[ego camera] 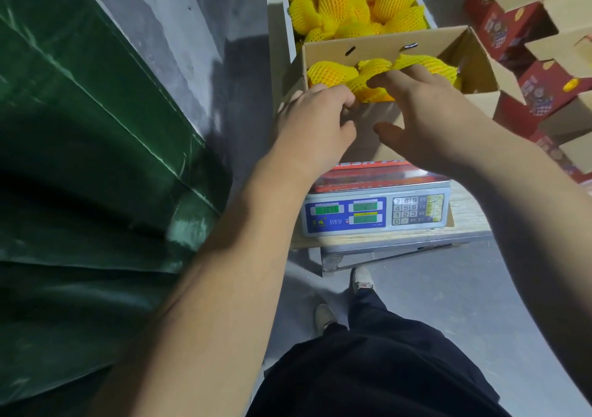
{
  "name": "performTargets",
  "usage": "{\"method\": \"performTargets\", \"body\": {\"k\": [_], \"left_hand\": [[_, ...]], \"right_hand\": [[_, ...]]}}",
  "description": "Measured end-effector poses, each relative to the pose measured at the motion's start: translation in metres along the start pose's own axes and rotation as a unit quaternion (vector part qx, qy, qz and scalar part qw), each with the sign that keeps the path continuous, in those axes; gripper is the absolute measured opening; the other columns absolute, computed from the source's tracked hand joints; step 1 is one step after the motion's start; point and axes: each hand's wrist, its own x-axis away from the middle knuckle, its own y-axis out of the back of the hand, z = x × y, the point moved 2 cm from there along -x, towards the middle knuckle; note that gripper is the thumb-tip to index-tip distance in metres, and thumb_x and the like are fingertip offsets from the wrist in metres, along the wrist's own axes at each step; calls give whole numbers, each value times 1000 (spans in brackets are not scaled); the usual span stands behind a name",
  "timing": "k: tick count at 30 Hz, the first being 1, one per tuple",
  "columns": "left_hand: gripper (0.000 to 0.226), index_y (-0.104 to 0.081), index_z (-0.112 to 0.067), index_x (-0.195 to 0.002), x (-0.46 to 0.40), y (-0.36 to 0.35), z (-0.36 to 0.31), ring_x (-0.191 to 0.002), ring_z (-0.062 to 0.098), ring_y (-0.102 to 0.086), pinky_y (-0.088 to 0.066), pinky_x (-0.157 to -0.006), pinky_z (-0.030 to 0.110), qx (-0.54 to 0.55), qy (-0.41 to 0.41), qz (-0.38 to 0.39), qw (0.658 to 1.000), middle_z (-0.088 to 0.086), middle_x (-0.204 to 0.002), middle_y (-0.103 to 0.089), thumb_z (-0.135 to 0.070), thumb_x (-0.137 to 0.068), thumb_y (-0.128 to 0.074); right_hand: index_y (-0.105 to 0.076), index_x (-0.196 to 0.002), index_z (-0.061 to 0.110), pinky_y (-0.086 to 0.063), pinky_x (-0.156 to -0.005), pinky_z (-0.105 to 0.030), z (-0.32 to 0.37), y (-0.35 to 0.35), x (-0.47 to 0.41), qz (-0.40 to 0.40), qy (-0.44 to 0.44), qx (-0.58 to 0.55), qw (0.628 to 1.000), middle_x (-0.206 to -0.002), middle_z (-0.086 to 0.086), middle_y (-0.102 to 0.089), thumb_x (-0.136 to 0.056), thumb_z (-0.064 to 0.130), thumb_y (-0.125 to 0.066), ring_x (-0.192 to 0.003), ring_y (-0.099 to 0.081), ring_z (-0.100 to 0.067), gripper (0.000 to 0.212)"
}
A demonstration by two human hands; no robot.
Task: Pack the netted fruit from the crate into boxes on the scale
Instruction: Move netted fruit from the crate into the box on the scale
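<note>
Left hand [315,122] grips the cardboard box's [374,128] near edge; right hand [429,115] reaches over it, fingers spread on the netted fruit [368,77].

Left hand [315,118] curled, right hand [429,112] spread, both arms outstretched.

The light is dim and cool, indoor, and seems to fall from above and ahead. The netted fruit [349,0] in the crate [278,16] at the top edge is the brightest patch, its yellow nearly overexposed. The green tarpaulin [80,160] at left sinks into deep shadow, with pale sheen along its folds. Soft shadows lie on the floor [464,304] beneath the scale [374,211], whose green digits are blurred. Wide-angle distortion bends and enlarges both forearms toward the lower edge. Fine detail is soft throughout.
</note>
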Motion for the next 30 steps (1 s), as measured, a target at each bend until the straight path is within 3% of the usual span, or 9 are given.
{"method": "performTargets", "body": {"k": [16,23,26,28,30], "left_hand": [[26,-68,-31,-124,-8,-7,1,-114,29,-54,-43,-96,38,30,11,-30,999,-3,-124,-64,-28,-100,-58],[27,-68,-31,-126,-19,-10,-2,-118,30,-53,-41,-100,38,43,22,-35,998,-3,-128,-64,-29,-101,-57],[24,-69,-33,-122,-26,-10,-5,-118,27,-54,-42,-99,37,62,25,-39,997,-3,-126,-64,-28,-102,-58],[23,-70,-32,-121,-30,-11,-8,-117,24,-55,-40,-96,33,77,28,-42,996,-4,-125,-64,-27,-102,-58],[22,-70,-30,-121,-34,-12,-9,-115,19,-55,-35,-88,25,88,33,-36,995,-4,-126,-64,-26,-103,-58]], "right_hand": [[-51,-147,19,-41,-102,-54,2,-17,-12,24,9,29,999,-134,-21,-53,-97,23,-59,-120,-49,-48,51],[-58,-139,22,-40,-102,-51,-14,-17,-34,-9,-9,34,999,-130,-20,-56,-95,44,-54,-120,-49,-46,50],[-50,-143,23,-43,-98,-50,-21,-22,-52,75,-55,68,993,-136,-17,-51,-90,55,-50,-119,-49,-45,63],[-39,-146,20,-48,-90,-50,-23,-24,-62,129,-80,59,987,-133,-17,-48,-85,56,-61,-108,-52,-40,74],[-30,-149,22,-50,-91,-52,-25,-23,-71,161,-86,56,982,-134,-18,-44,-82,55,-70,-108,-52,-40,84]]}}
